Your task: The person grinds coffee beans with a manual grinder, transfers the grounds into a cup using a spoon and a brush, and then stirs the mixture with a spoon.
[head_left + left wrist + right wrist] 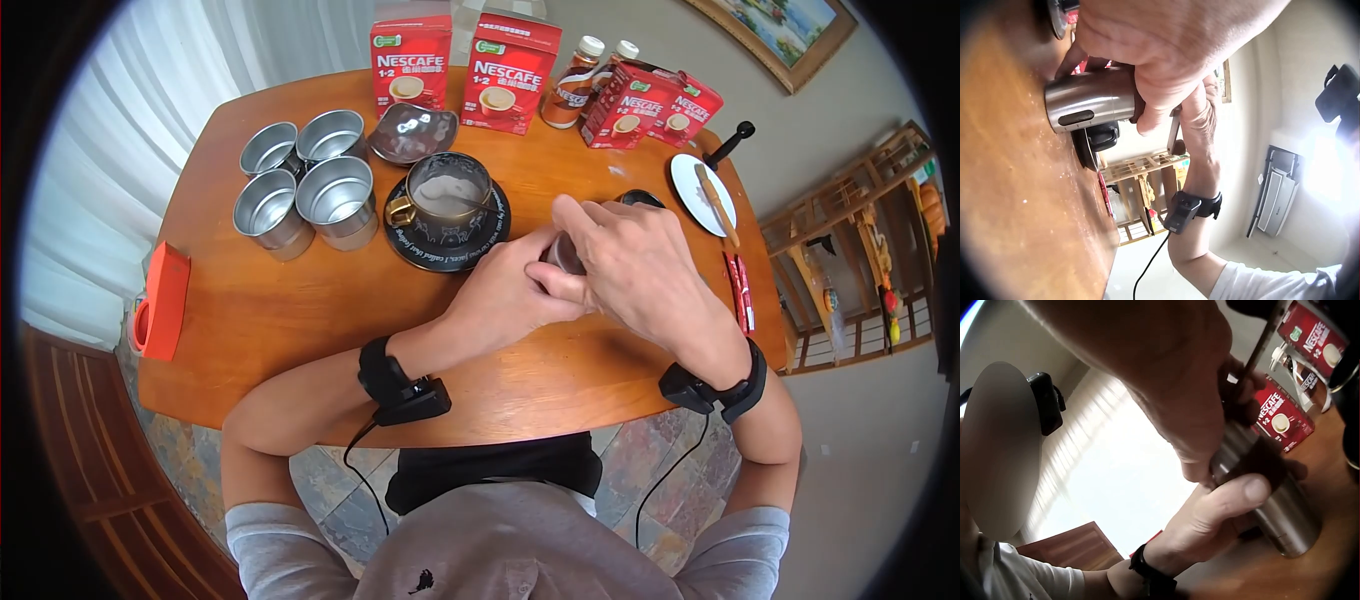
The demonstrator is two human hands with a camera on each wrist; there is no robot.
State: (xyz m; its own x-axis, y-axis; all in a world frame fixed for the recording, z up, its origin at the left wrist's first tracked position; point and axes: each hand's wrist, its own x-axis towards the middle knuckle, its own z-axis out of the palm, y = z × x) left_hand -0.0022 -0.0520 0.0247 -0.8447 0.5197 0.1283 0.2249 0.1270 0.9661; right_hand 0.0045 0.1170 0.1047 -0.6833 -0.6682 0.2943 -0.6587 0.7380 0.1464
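Observation:
A steel cylindrical grinder (1100, 97) with a dark band stands out between both hands above the table. My left hand (510, 290) is wrapped round its middle, the thumb across the dark band in the right wrist view. At the grinder's upper end, my right hand (640, 265) grips with curled fingers, partly hiding the top. A thin crank arm (1265, 344) sticks out beside that hand; its knob (1179, 147) shows in the left wrist view. Left of the hands, a dark cup (448, 200) with pale contents and a spoon sits on a black saucer (440, 262).
Several metal cups (336, 200) stand at the left, beside a dark dish (414, 134). Red Nescafe boxes (510, 75) and bottles (573, 85) line the back. At right are a white plate (690, 190) with a wooden tool and red sachets (738, 290). An orange object (165, 300) stands far left.

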